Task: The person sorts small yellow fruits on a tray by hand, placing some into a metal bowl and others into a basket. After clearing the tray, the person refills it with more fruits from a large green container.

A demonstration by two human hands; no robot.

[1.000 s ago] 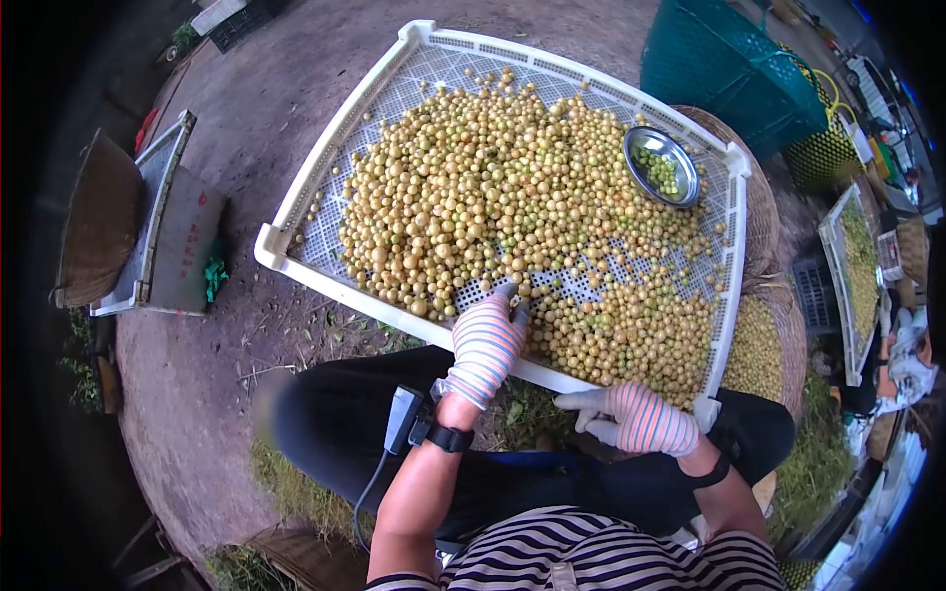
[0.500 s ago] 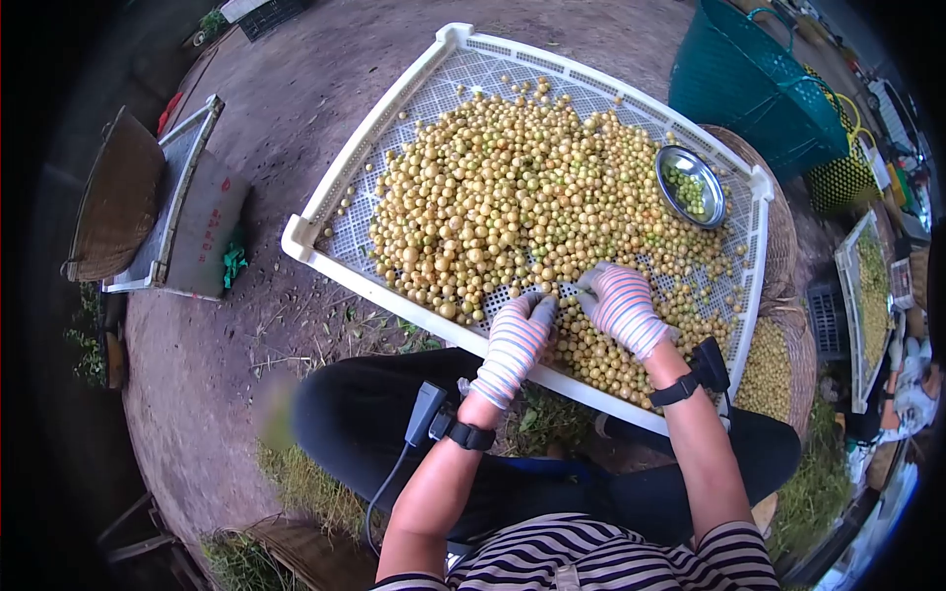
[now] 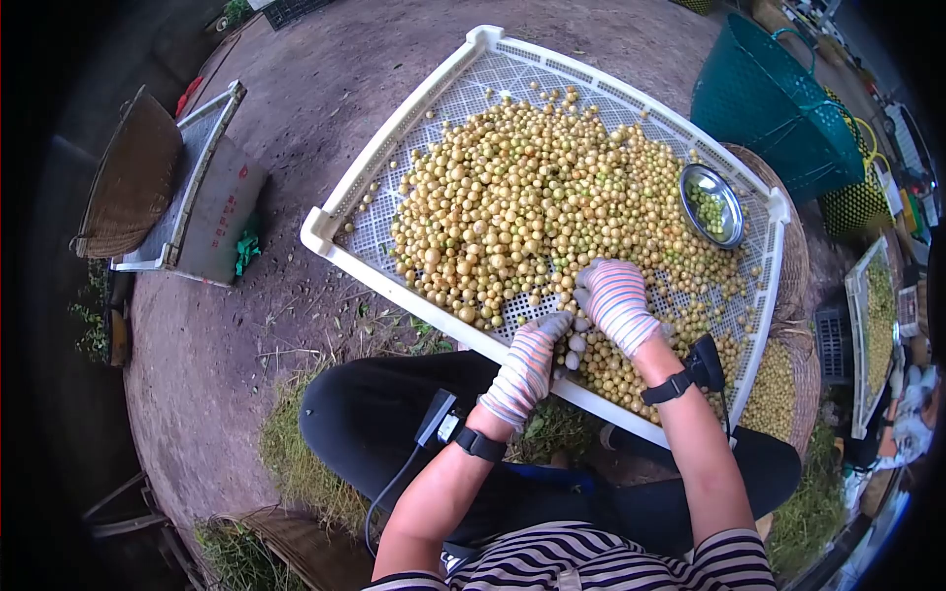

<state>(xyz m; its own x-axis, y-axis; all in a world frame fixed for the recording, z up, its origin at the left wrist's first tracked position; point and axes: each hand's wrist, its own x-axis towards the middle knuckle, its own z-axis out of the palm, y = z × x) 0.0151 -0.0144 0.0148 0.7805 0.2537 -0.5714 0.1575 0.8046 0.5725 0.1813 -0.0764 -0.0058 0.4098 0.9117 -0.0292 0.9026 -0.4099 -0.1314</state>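
Note:
A white mesh tray (image 3: 394,289) lies across my knees, bearing a wide heap of small round yellow-green fruits (image 3: 512,197). At the tray's near edge my left hand (image 3: 530,362), in a striped glove, has its fingertips bent together over the fruits; what they hold, if anything, is too small to name. To its right my right hand (image 3: 621,303), gloved alike, curls its fingers down onto the heap; its fingertips are partly hidden. A metal bowl (image 3: 734,222) with green fruits sits in the tray's right part.
Beyond the tray at the right stand a green basket (image 3: 769,108) and a yellow-black basket (image 3: 852,202). A wicker basket (image 3: 803,369) with fruits is beside the tray. At left are a brown basket (image 3: 133,177) and a crate (image 3: 222,217). Part of another person (image 3: 912,419) shows at far right.
The view has shifted, so the tray and baskets appear farther right. My left hand has moved slightly right and down, and my right hand's fingers are now lower over the fruits.

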